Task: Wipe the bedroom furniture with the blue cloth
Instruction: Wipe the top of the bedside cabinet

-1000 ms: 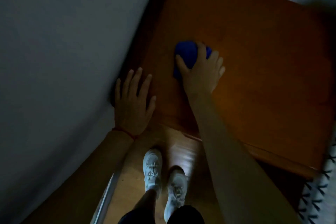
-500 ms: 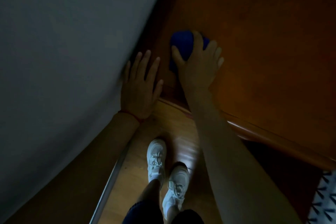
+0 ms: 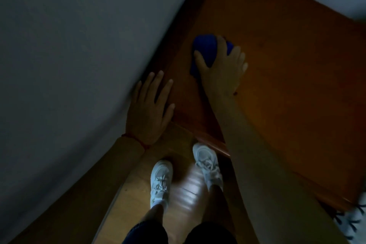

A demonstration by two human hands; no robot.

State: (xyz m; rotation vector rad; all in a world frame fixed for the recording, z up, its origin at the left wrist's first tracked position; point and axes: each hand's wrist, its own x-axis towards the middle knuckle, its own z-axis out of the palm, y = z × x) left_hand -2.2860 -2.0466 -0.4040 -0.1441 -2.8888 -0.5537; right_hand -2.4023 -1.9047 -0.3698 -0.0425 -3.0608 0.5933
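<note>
Fingers of my right hand (image 3: 222, 71) press flat on the blue cloth (image 3: 205, 49) on the wooden worktop (image 3: 287, 85); my left hand (image 3: 150, 109) lies spread, empty, near its corner.

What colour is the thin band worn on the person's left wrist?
Red: a thin red wrist band, seen in the head view, the only one.

Left hand (image 3: 149, 111) flat (fingers spread), right hand (image 3: 223, 67) pressing down
</note>
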